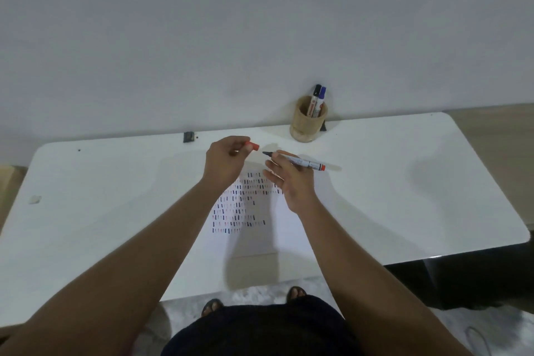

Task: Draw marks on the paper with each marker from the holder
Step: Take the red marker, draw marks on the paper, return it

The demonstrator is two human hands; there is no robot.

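Note:
My right hand (289, 179) holds an uncapped red marker (300, 162) above the paper, its tip pointing left. A little to the left of that tip, my left hand (226, 162) pinches the red cap (252, 146); cap and tip are apart. The paper (254, 240) lies flat on the white table (101, 196) below both hands, covered with rows of short red, blue and dark marks. A wooden holder (307, 124) stands at the table's back edge with a black marker (315, 100) and a blue marker (321, 100) upright in it.
A small dark clip (188, 136) sits at the table's back edge, left of the holder. A pale scrap (35, 199) lies near the left edge. The wall rises right behind the table. My feet (296, 293) show below the front edge.

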